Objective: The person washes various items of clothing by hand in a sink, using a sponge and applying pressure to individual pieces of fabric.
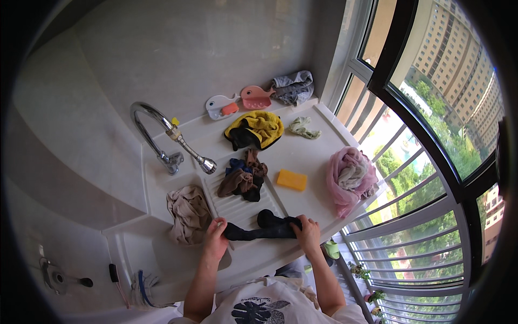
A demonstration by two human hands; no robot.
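A dark sock [259, 233] is stretched level between my two hands, above the near edge of the ribbed washboard [226, 206]. My left hand [216, 239] pinches one end of it. At the other end my right hand [308, 233] grips the bunched fabric, from which a second dark part [270, 218] flops over. Beyond lies a heap of brown, blue and black socks [243, 178] on the washboard. Beige cloth [188, 212] sits crumpled in the sink basin to the left. On the counter right of the washboard rests a yellow-orange soap bar [291, 180].
A chrome faucet [174, 133] arches over the back left. Behind the socks sit a yellow towel [259, 127], a pale cloth [304, 127] and whale-shaped soap dishes [257, 98]. Pink fabric [350, 178] lies at the right edge, near the window railing. A brush [114, 275] hangs lower left.
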